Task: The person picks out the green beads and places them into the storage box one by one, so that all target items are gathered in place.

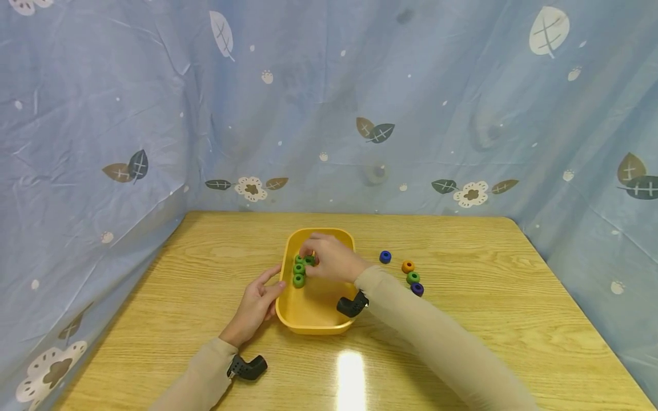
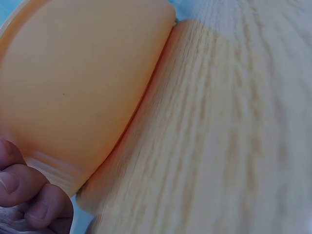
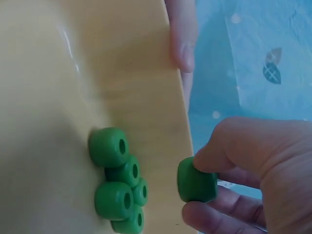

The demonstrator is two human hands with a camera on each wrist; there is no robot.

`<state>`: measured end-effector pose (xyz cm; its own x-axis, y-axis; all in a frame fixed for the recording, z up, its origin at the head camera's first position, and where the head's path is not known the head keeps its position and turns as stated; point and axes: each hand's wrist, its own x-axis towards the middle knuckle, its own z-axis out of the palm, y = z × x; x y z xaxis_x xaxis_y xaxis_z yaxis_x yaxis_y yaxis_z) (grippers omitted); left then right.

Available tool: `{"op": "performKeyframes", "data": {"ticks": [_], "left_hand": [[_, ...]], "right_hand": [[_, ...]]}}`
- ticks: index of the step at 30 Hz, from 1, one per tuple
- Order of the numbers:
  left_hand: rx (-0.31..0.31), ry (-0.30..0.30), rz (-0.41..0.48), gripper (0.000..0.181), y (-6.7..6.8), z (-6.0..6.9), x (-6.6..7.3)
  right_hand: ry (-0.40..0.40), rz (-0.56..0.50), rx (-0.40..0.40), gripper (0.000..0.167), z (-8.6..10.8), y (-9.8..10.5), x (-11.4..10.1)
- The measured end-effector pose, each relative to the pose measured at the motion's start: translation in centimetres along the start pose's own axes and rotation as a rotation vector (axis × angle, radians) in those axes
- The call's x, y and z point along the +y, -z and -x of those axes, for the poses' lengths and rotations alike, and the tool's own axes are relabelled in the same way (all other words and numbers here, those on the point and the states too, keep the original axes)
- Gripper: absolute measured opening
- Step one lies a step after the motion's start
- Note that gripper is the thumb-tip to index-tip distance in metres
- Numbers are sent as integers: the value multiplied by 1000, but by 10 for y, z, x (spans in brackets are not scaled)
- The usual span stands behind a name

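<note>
Wood-grain table (image 1: 514,285) bears one yellow tray (image 1: 316,311), green beads (image 3: 108,147) inside, left hand (image 1: 255,302) gripping its rim, right hand (image 1: 331,258) pinching another green bead (image 3: 197,181) between thumb and fingers.

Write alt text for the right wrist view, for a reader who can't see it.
A right hand pinches a green bead near the wall of a yellow tray. Five more green beads cluster inside the tray, and part of the left hand shows at its rim.
</note>
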<state>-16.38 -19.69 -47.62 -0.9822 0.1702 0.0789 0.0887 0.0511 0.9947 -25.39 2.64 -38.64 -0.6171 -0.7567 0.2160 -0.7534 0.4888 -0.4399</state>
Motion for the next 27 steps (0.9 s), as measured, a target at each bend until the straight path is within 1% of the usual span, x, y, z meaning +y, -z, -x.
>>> {"op": "performKeyframes", "data": {"ticks": [6,12,16,20,23,27], "left_hand": [[-1,3,6,56,-1,0,0],[-2,7,4,56,0,0,0],[-6,4,1,57,1,0,-1],[-11,0,-2,57,1,-1,-1],[-9,0,-5,57,1,-1,-1],[1,4,-6,57,0,-1,-1]], "right_hand": [[-12,46,-59,16,-7,-8,1],[-13,72,-137,15,-8,-12,2],[-6,100,-178,14,-8,-15,4],[-16,127,-219,14,-9,-16,4],[-26,148,-239,15,-9,-17,3],[-26,158,-242,16,-9,-19,5]]}}
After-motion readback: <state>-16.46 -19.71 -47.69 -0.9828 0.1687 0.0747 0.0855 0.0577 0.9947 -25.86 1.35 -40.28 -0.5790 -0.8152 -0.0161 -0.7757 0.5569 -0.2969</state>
